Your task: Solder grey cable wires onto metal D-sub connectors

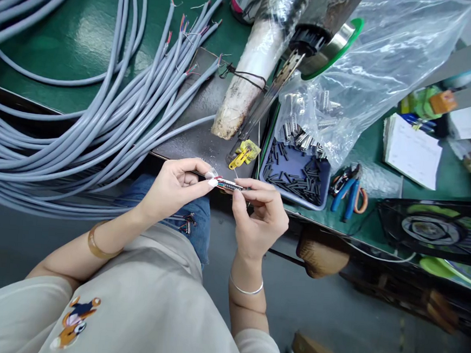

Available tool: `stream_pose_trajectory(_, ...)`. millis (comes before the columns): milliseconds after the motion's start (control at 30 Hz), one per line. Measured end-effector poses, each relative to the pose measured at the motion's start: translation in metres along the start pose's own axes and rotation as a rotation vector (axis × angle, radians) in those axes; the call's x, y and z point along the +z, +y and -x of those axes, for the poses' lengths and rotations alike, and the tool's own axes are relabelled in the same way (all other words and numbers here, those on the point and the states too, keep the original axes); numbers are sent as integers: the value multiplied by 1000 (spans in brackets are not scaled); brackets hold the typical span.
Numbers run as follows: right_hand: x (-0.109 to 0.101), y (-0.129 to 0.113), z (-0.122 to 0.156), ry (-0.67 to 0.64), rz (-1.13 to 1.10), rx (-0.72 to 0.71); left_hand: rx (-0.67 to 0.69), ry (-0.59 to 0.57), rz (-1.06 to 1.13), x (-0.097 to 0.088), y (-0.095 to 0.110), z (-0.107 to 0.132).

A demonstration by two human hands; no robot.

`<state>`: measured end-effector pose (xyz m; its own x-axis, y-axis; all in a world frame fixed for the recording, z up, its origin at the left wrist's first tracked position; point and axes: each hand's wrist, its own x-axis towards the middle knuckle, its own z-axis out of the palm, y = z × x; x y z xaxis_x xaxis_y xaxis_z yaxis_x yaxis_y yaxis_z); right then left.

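Between my two hands is a small multi-pin connector (230,185) with thin coloured wires at its left end. My left hand (173,188) is closed in a pinch on the wired end, thumb and index finger pressed together. My right hand (259,211) pinches the connector's other end between thumb and fingers. Just beyond the hands lies a yellow clip-like piece (243,156) on a dark plate (194,132). Several finished-looking wired connectors (189,224) rest on my lap at the ends of grey cables. My fingers partly hide the held connector.
A large bundle of grey cables (99,149) spreads over the left. Ahead hang a wrapped roll (246,85) and a metal rod tool (272,95). A blue tray (319,196) holds short black tubes; a plastic bag (392,53), blue-handled pliers (352,194) and a fan (431,227) stand right.
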<state>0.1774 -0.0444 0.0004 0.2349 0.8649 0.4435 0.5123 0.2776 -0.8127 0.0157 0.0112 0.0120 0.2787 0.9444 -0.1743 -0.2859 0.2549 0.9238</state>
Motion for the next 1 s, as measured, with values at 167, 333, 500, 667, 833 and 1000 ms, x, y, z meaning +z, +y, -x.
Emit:
stream_pose_trajectory(167,0,1,-3,164,140,-166,10,29,37,0,-2,-3)
stream_pose_trajectory(333,1,8,-2,193,225,-271,37,42,45,0,-4,-7)
stream_pose_trajectory(500,4,6,1,64,17,-58,40,28,25,4,-2,-9)
stream_pose_trajectory(667,6,8,-4,41,64,-133,41,29,-4,7,2,-13)
stream_pose_trajectory(833,6,10,-11,52,105,-241,80,39,-35,9,4,-18)
stream_pose_trajectory(1000,7,9,-17,64,129,-276,95,51,-48,10,6,-22)
